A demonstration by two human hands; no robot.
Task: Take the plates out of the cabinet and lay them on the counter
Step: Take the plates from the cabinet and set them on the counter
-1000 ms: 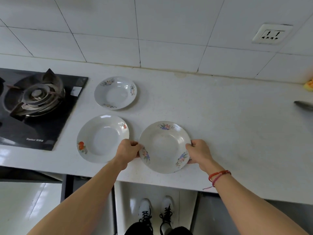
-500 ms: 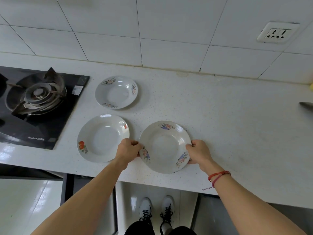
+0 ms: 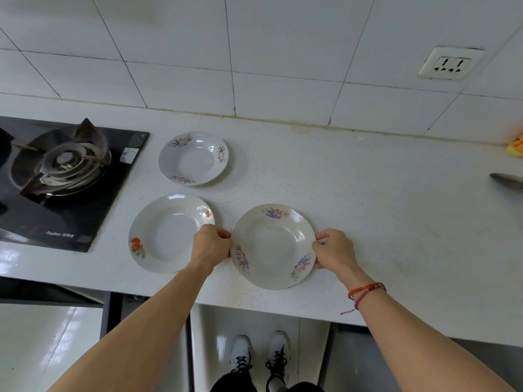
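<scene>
Three white plates lie on the speckled white counter (image 3: 382, 222). The nearest, a flowered plate (image 3: 273, 246), rests near the counter's front edge. My left hand (image 3: 212, 244) pinches its left rim and my right hand (image 3: 334, 250) pinches its right rim. To its left lies a plate with an orange fruit print (image 3: 167, 233); my left hand covers part of its right rim. Behind that one sits a smaller flowered plate (image 3: 194, 157). No cabinet interior shows.
A black gas hob with a burner (image 3: 65, 171) fills the counter's left end. A knife blade (image 3: 508, 181) and something yellow-orange (image 3: 516, 145) lie at the right edge. A wall socket (image 3: 450, 63) is on the tiled wall. My shoes (image 3: 260, 360) stand below the counter edge.
Both hands stay on the near plate's rims in the same place. Only the camera has shifted slightly.
</scene>
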